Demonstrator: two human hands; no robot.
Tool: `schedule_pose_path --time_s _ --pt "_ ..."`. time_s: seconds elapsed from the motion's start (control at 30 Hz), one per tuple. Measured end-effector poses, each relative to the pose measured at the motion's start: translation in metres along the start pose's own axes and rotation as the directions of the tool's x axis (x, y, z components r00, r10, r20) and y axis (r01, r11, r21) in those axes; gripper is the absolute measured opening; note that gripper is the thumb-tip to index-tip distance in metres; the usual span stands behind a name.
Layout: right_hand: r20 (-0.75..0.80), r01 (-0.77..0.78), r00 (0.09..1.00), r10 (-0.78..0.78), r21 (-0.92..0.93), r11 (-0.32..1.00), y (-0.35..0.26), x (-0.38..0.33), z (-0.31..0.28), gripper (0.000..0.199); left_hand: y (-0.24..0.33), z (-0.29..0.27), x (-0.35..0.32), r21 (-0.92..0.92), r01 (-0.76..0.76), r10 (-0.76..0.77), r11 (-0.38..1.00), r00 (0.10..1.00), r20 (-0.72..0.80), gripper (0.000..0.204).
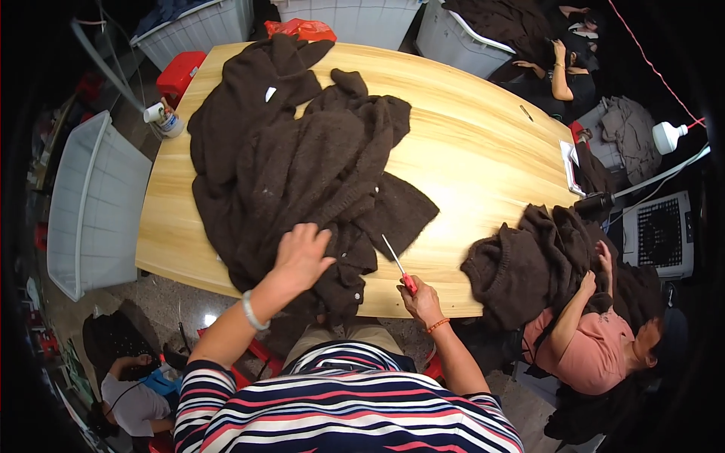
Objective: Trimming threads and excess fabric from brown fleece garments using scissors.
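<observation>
We have our right hand point(423, 303) in a firm grip, closed around the red handle of a slender metal-bladed tool point(408, 282), its tip toward eleven o'clock. Our left hand point(303, 258) lies with fingers loosely spread on the dark brown knitted garment heap point(317, 155), between ten and eleven o'clock from the right hand, on the pale wood-grained table point(461, 143). Beyond, we see a tall grey plastic bin point(83, 204) at the table's nine o'clock and a pink-shirted co-worker point(585, 347) at four.
</observation>
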State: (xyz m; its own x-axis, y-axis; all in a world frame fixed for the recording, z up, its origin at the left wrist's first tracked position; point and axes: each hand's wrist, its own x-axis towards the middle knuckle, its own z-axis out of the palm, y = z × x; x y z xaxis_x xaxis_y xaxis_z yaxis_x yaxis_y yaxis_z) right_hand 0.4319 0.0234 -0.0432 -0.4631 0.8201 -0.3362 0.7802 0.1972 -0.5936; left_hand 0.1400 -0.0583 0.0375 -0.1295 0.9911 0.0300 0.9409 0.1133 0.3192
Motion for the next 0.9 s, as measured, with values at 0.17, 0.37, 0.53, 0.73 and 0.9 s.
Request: schedule_pose_path --time_s 0.17,0.37,0.53,0.73,0.9 --pt "-0.014 -0.052 0.999 0.051 -0.01 0.999 0.034 0.005 -0.011 0.029 0.038 0.072 0.124 0.036 -0.178 0.182 0.983 0.963 -0.199 0.075" --pt "0.03 -0.035 0.999 0.033 0.075 0.997 0.056 -0.004 -0.03 0.034 -0.021 0.127 0.182 -0.235 0.263 -0.299 0.936 0.945 -0.136 0.076" --pt "0.014 -0.014 1.0 0.013 0.094 0.995 0.075 -0.008 -0.039 0.034 -0.066 0.073 0.166 -0.933 0.264 -0.341 0.244 0.924 0.172 0.027" --pt "-0.031 0.061 0.998 -0.058 0.131 0.99 0.063 0.011 -0.059 0.029 -0.091 -0.052 0.053 -0.943 0.294 -0.46 0.158 0.866 0.193 0.027" --pt "0.001 0.113 0.994 -0.113 0.101 0.989 0.027 0.025 -0.071 0.025 -0.134 0.004 0.006 -0.404 0.584 -0.658 0.704 0.751 -0.061 0.055"
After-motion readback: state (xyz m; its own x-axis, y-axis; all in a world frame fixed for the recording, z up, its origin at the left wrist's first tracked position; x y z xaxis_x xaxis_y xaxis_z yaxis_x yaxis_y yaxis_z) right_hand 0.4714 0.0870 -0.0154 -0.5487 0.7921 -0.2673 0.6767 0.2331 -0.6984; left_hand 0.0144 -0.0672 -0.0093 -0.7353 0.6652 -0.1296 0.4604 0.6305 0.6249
